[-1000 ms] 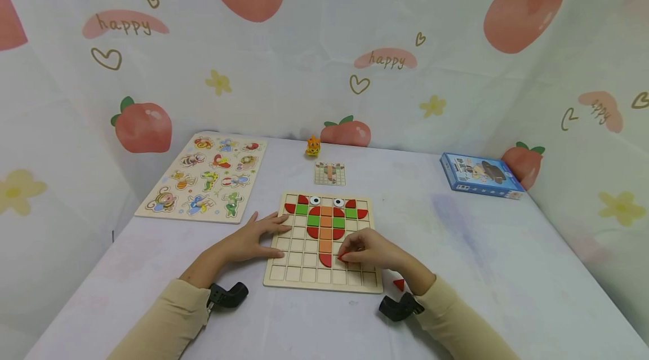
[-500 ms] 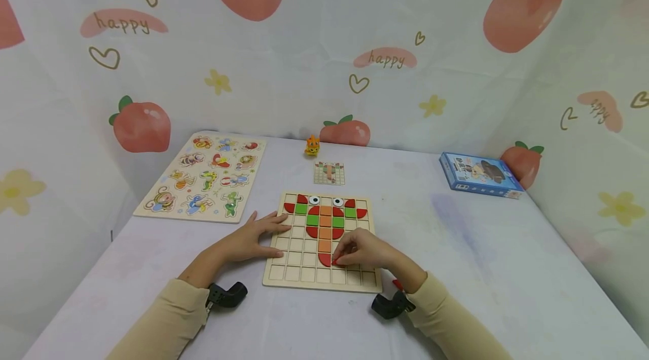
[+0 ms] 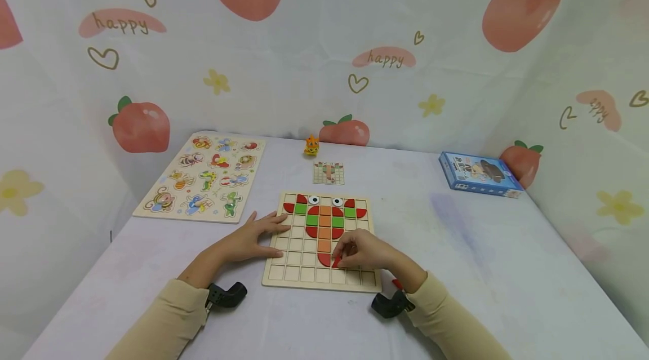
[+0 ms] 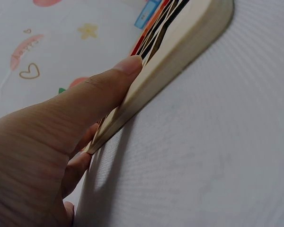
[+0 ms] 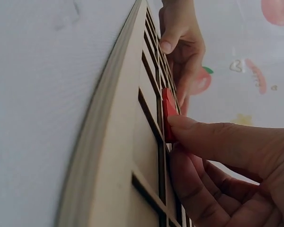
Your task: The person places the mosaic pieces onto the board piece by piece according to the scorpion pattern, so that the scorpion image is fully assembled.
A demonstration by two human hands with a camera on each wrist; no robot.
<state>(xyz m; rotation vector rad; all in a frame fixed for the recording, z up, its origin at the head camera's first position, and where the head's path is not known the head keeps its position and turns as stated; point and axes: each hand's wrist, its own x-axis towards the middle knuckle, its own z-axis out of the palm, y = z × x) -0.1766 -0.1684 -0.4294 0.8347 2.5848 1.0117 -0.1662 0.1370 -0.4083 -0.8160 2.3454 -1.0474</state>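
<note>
A wooden grid board (image 3: 300, 274) lies on the table, with red, green and orange tiles and two eye tiles set in its squares. My right hand (image 3: 369, 250) pinches a red tile (image 3: 337, 262) between thumb and fingers, over the lower middle of the board. Just left of that tile sits a red quarter-round tile (image 3: 324, 260), below the orange column (image 3: 324, 232). My left hand (image 3: 252, 239) rests on the board's left side, fingers spread. In the left wrist view its thumb (image 4: 130, 65) lies on the board's edge.
Another red piece (image 3: 396, 284) lies by my right wrist, partly covered. Behind the board are a small pattern card (image 3: 328, 173) and an orange-yellow toy figure (image 3: 311, 146). An insect picture board (image 3: 203, 177) lies at left, a blue box (image 3: 479, 174) at right.
My right hand has moved slightly left with the red tile, bringing it next to the quarter-round tile. Its wrist now partly covers the loose red piece. My left hand stays in place.
</note>
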